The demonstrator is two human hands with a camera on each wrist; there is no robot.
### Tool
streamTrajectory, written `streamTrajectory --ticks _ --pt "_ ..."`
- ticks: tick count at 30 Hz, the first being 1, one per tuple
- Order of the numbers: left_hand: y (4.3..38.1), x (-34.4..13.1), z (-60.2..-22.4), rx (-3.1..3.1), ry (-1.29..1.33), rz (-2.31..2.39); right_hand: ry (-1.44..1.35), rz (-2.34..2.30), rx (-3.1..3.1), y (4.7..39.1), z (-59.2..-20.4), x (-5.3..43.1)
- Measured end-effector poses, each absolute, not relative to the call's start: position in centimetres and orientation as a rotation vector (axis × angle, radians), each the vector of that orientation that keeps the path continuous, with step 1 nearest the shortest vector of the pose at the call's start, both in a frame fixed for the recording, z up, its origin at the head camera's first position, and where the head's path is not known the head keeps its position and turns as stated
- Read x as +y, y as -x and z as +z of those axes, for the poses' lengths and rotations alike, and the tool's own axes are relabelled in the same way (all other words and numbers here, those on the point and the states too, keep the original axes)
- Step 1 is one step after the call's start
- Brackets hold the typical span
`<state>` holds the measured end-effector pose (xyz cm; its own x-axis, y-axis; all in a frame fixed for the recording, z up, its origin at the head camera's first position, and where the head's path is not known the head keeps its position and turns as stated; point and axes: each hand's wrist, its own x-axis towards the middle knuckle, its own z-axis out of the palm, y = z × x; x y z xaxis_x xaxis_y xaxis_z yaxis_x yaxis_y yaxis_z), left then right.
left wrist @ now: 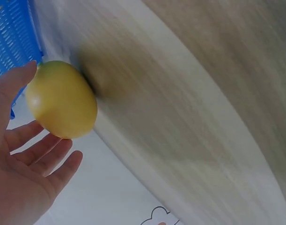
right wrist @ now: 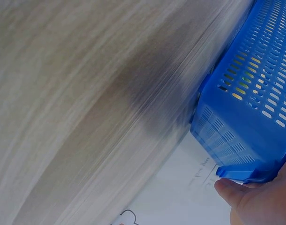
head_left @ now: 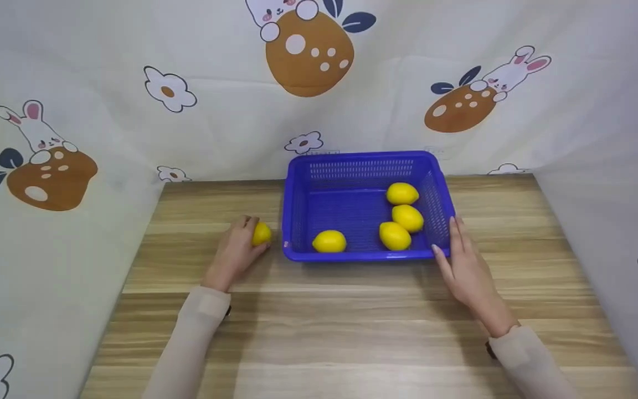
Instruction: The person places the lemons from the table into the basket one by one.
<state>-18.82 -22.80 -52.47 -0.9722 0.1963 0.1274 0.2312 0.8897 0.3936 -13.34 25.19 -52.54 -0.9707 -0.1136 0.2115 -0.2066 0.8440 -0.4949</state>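
At the left of the head view, my left hand (head_left: 236, 246) holds a yellow lemon (head_left: 262, 234) just outside the basket's left wall. In the left wrist view the thumb lies on one side of the lemon (left wrist: 63, 101) and the fingers (left wrist: 61, 171) curl on the other. A blue plastic basket (head_left: 352, 256) with slotted walls stands upright on the table. My right hand (head_left: 471, 271) holds its near right corner, thumb on the front rim and fingers along the right wall. In the right wrist view the thumb (right wrist: 229, 190) meets the basket's rim (right wrist: 248, 176).
Inside the basket, one lemon (head_left: 330, 241) lies near the front left, and a row of several others, including a middle lemon (head_left: 407, 218), lies along the right. Patterned white cloth (head_left: 219, 133) hangs behind and beside the wood-grain table (head_left: 341, 327), close behind the basket.
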Motion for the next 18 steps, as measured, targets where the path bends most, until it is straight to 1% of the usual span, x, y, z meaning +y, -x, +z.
streamTrajectory --ticks 11,18 --pt "19.7 -22.8 -53.4 -3.047 0.290 -0.662 -0.246 0.808 -2.858 13.3 -52.5 25.2" --pt "20.4 -22.7 -54.0 -3.034 0.308 -0.661 -0.250 0.799 -2.848 13.3 -52.5 25.1"
